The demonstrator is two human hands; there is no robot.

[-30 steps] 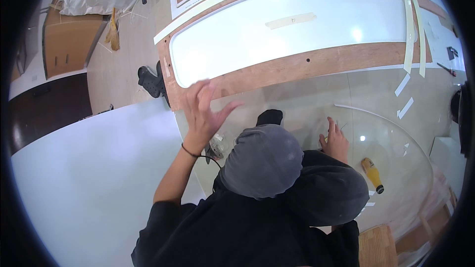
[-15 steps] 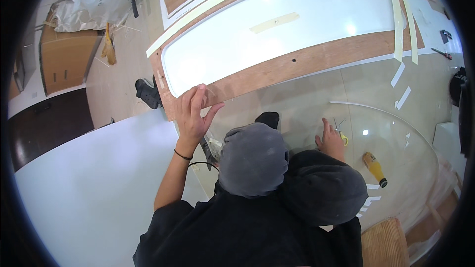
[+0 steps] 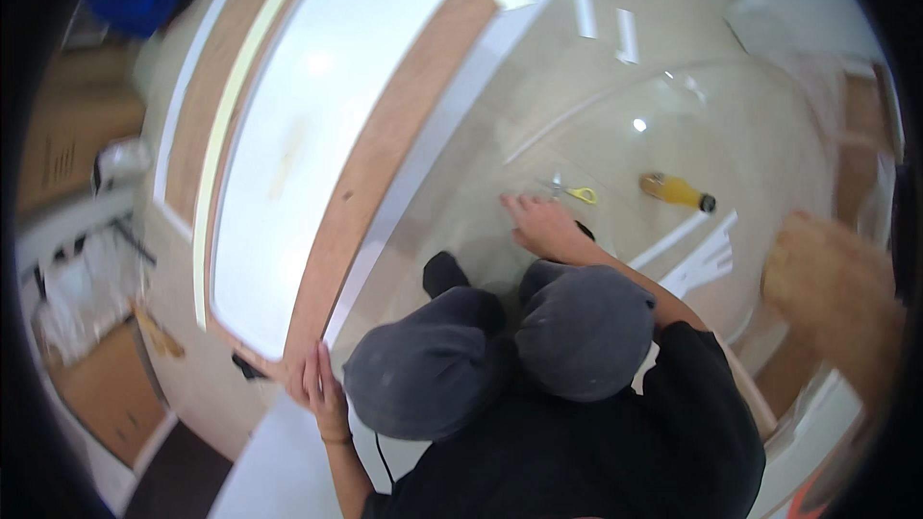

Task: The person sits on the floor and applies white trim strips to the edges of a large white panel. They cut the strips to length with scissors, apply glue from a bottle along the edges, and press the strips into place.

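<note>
My left hand (image 3: 313, 386) rests on the near corner of a long brown wooden frame (image 3: 358, 183), thumb apart along its edge and fingers stretched on the wood. Inside that frame lies a glossy white panel (image 3: 317, 106) with a blurred strip of tape on it. My right hand (image 3: 546, 226) is low over the tiled floor, fingers apart and holding nothing. Just beyond its fingers lie scissors (image 3: 581, 194) with a yellow handle. To their right a bottle (image 3: 678, 191) with yellow contents and a dark cap lies on its side.
White strips (image 3: 585, 12) lie on the floor beyond the scissors, and more strips (image 3: 707, 259) near my right knee. A thin curved strip (image 3: 567, 115) arcs across the floor. At the right stands a blurred wooden stool (image 3: 832, 269). A white board (image 3: 279, 466) is at lower left.
My view has swung to the right, so the frame now slants steeply on the left. My left hand stays at the frame's corner; my right hand remains near the scissors.
</note>
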